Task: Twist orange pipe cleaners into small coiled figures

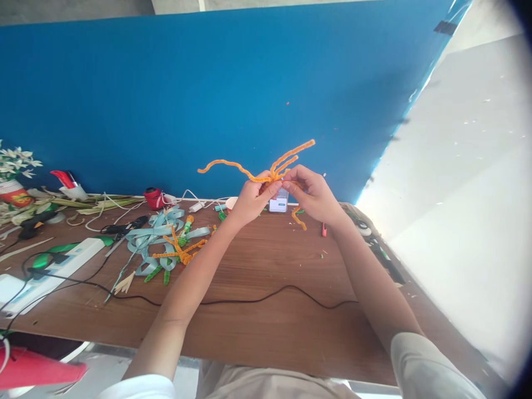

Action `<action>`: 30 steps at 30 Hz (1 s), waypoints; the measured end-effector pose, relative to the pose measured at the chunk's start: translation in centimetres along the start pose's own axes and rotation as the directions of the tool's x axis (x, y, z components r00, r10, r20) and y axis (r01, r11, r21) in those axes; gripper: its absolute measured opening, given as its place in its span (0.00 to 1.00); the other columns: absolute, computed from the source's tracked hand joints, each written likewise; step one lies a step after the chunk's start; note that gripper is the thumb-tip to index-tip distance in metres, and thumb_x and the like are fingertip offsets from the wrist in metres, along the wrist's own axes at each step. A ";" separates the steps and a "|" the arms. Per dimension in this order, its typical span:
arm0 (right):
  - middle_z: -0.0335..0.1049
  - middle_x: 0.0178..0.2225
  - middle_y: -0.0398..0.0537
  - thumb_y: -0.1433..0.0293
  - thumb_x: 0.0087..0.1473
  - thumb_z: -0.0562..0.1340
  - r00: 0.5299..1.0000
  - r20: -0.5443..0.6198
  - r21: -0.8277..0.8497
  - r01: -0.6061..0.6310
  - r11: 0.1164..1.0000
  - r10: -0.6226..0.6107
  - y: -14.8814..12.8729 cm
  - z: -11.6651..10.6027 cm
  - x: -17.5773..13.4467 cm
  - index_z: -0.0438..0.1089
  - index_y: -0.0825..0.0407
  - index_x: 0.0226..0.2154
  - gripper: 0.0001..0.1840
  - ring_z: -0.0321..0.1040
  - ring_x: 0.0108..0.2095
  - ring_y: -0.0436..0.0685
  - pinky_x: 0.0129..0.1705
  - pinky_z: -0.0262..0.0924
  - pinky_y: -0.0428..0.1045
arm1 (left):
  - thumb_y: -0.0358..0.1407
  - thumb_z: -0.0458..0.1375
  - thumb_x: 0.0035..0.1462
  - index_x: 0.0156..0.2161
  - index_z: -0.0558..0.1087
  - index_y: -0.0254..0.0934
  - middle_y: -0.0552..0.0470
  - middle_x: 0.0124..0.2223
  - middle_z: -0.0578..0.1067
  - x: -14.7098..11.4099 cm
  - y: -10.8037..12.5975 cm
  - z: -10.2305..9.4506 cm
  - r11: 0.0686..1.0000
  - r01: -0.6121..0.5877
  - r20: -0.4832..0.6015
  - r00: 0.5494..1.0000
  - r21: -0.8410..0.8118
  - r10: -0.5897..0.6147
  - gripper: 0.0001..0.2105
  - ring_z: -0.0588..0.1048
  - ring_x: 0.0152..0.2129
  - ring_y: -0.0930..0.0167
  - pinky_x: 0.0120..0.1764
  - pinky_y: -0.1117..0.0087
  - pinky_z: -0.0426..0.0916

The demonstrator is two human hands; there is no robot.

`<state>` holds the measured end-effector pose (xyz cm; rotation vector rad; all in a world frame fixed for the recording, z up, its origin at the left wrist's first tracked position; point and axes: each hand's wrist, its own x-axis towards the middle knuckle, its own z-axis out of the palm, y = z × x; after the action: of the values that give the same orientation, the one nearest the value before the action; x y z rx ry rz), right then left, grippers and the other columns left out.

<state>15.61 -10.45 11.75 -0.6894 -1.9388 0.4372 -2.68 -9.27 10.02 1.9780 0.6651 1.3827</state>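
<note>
Orange pipe cleaners (291, 152) are bunched together and raised above the far part of the table. My left hand (254, 197) pinches the bunch where the strands meet; one long wavy strand sticks out to the left and others point up to the right. With thumb and forefinger, my right hand (310, 191) grips the same bunch from the other side. A curled orange end dangles below my right hand. Behind the hands, a phone (278, 201) with a lit screen stands upright, partly covered by them.
On the left lie pale blue ribbon (153, 233), an orange and green pipe-cleaner piece (183, 252) and a white power strip (62, 271). A black cable (266, 300) crosses the brown table (266, 338). A blue panel (187, 94) rises behind. White flowers (16, 160) stand far left.
</note>
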 end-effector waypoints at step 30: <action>0.70 0.23 0.47 0.63 0.65 0.53 0.958 -0.254 -0.729 -0.100 0.677 -0.132 0.1 3.1 -0.9 0.72 0.52 0.28 0.18 0.55 0.20 0.49 0.26 0.36 0.48 | 0.36 0.64 0.59 0.38 0.75 0.35 0.53 0.34 0.78 0.6 0.7 1.0 0.814 0.164 -0.241 0.906 -0.558 -0.348 0.06 0.78 0.29 0.76 0.34 0.75 0.76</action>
<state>13.14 -10.96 9.68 -1.1749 -1.7969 -0.5032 -1.54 -9.47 10.68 1.1825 0.5936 1.5384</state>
